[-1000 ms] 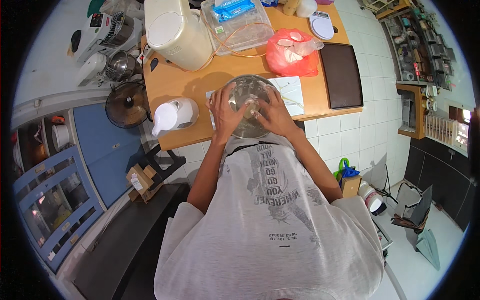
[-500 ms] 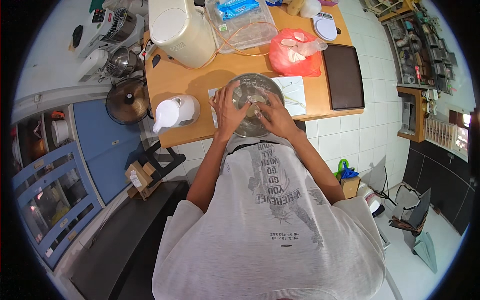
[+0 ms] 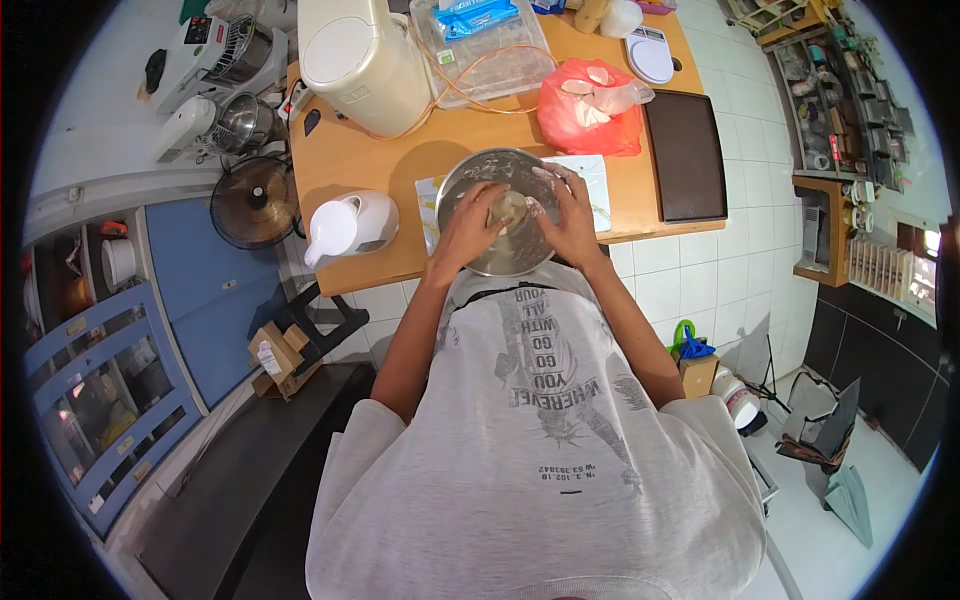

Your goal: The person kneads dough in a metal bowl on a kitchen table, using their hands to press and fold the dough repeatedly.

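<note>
- Fingers (image 3: 486,194) of the left hand (image 3: 460,236) are lying close together and bending in over the bowl, their tips and the thumb closing on the left side of the pale dough.
- On the right hand (image 3: 572,226), the fingers are spreading apart and arching near the right rim, while the thumb is reaching inward to the dough's right side.
- Farthest left of the table, a round fan (image 3: 256,200) is standing.
- On the wooden table (image 3: 345,165), a white jug (image 3: 355,228) is standing near the left edge, its narrow tip pointing toward the lower left.
- Behind it, a tall cream appliance (image 3: 360,70) is rising.
- The metal bowl (image 3: 500,266) is sitting at the near table edge, against the shirt front, with pale smears clinging to its inner wall.
- Inside it, between the hands, the pale dough (image 3: 508,207) is showing as a rounded lump, pointing no clear way; fingers are hiding its sides, so I cannot tell its long axis.
- A white board (image 3: 598,187) with yellow streaks is peeking out right of the bowl.
- Beyond that, a red bag (image 3: 590,120) is slumping beside a dark brown tray (image 3: 687,155), whose long axis is running away from the person.
</note>
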`<state>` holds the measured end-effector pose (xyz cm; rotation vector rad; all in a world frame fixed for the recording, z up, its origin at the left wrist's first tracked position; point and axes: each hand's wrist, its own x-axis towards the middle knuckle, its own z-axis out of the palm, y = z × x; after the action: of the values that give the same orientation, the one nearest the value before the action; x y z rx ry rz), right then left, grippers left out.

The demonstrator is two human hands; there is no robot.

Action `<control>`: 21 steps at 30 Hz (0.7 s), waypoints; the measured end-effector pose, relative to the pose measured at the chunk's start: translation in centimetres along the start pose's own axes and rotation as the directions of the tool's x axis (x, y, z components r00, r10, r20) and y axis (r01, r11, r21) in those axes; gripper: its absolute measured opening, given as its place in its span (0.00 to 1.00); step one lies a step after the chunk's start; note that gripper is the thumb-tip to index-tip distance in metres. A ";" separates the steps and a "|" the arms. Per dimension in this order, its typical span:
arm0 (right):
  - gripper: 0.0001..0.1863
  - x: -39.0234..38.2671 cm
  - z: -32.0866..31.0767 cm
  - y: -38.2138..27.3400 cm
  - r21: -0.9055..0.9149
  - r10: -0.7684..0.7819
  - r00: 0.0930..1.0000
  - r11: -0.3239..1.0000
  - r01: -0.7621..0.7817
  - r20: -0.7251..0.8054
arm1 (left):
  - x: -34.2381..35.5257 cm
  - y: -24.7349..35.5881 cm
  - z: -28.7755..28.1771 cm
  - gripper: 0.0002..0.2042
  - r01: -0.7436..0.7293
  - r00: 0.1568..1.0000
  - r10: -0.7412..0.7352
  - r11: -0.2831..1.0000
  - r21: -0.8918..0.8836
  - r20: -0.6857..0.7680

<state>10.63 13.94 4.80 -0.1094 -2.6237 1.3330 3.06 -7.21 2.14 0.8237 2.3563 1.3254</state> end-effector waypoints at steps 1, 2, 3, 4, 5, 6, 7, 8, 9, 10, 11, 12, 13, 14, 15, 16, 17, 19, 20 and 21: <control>0.29 -0.1 0.0 0.2 -0.084 -0.027 0.999 0.996 0.025 -0.021 | 0.1 0.3 0.6 0.27 -0.019 1.000 0.019 1.000 -0.008 0.021; 0.29 0.1 -0.1 0.0 -0.083 -0.011 0.999 0.996 0.008 -0.033 | 0.3 0.7 0.8 0.25 -0.048 0.999 0.048 0.999 0.017 0.009; 0.30 0.1 -0.2 -0.4 -0.083 0.004 0.999 0.997 -0.008 -0.046 | 0.4 1.3 1.0 0.24 -0.077 0.997 0.077 0.996 0.041 -0.001; 0.31 0.3 -0.3 -0.7 -0.082 0.020 0.998 0.996 -0.025 -0.059 | 0.6 1.7 1.1 0.22 -0.105 0.994 0.106 0.992 0.066 -0.011; 0.31 0.3 -0.3 -0.9 -0.055 0.025 0.997 0.998 -0.029 -0.077 | 0.8 2.4 1.1 0.20 0.007 1.000 -0.007 0.987 -0.162 0.002; 0.31 0.4 -0.3 -1.2 -0.027 0.030 0.995 0.999 -0.033 -0.095 | 0.9 3.2 1.0 0.18 0.120 0.993 -0.114 0.917 -0.380 0.041; 0.31 0.5 -0.3 -1.3 0.000 0.035 0.993 0.999 -0.036 -0.112 | 1.0 3.8 1.0 0.17 0.229 0.973 -0.208 0.788 -0.571 0.103; 0.32 0.6 -0.1 -1.3 -0.018 0.033 0.993 0.999 -0.036 -0.114 | 0.9 4.5 1.2 0.16 0.224 0.973 -0.203 0.741 -0.634 0.106; 0.34 0.8 0.0 -1.2 -0.035 0.031 0.993 0.999 -0.036 -0.116 | 0.8 5.3 1.6 0.16 0.217 0.974 -0.199 0.688 -0.692 0.108; 0.35 0.9 0.1 -1.2 -0.053 0.029 0.993 0.998 -0.035 -0.117 | 0.7 5.6 1.8 0.16 0.210 0.975 -0.194 0.631 -0.747 0.110; 0.35 0.8 0.3 -1.2 -0.053 0.032 0.993 0.998 -0.038 -0.111 | 0.5 5.2 1.9 0.16 0.241 0.965 -0.231 0.608 -0.757 0.121; 0.36 0.7 0.5 -1.2 -0.053 0.034 0.994 0.998 -0.040 -0.105 | 0.3 4.4 2.2 0.17 0.270 0.954 -0.268 0.583 -0.766 0.133; 0.37 0.7 0.8 -1.3 -0.053 0.037 0.994 0.998 -0.042 -0.099 | 0.0 3.8 2.5 0.17 0.299 0.942 -0.304 0.556 -0.775 0.145; 0.36 0.6 1.0 -1.2 -0.053 0.041 0.996 0.998 -0.045 -0.079 | -0.1 3.7 2.7 0.17 0.310 0.933 -0.330 0.534 -0.787 0.143; 0.35 0.5 1.4 -1.1 -0.054 0.044 0.997 0.997 -0.048 -0.059 | -0.3 3.6 2.9 0.17 0.320 0.924 -0.356 0.511 -0.798 0.142; 0.34 0.4 1.6 -0.9 -0.055 0.048 0.998 0.997 -0.050 -0.040 | -0.4 3.5 3.1 0.16 0.329 0.913 -0.382 0.488 -0.808 0.141; 0.34 0.4 1.9 -0.9 -0.056 0.032 0.999 0.998 -0.034 -0.037 | -0.5 3.5 3.3 0.16 0.332 0.905 -0.405 0.475 -0.815 0.133; 0.34 0.4 2.2 -0.8 -0.059 0.001 0.999 0.998 -0.003 -0.034 | -0.5 3.5 3.7 0.15 0.338 0.886 -0.449 0.447 -0.828 0.119; 0.34 0.5 2.3 -0.8 -0.060 -0.008 1.000 0.998 0.006 -0.028 | -0.5 3.2 3.9 0.15 0.324 0.887 -0.451 0.458 -0.828 0.097; 0.34 0.7 2.3 -0.9 -0.061 -0.017 1.000 0.998 0.016 -0.023 | -0.5 2.7 4.3 0.14 0.310 0.889 -0.451 0.470 -0.827 0.077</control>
<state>9.49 11.72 4.28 -0.1112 -2.6403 1.2401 6.61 -3.56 2.18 -0.1215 1.4915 2.0215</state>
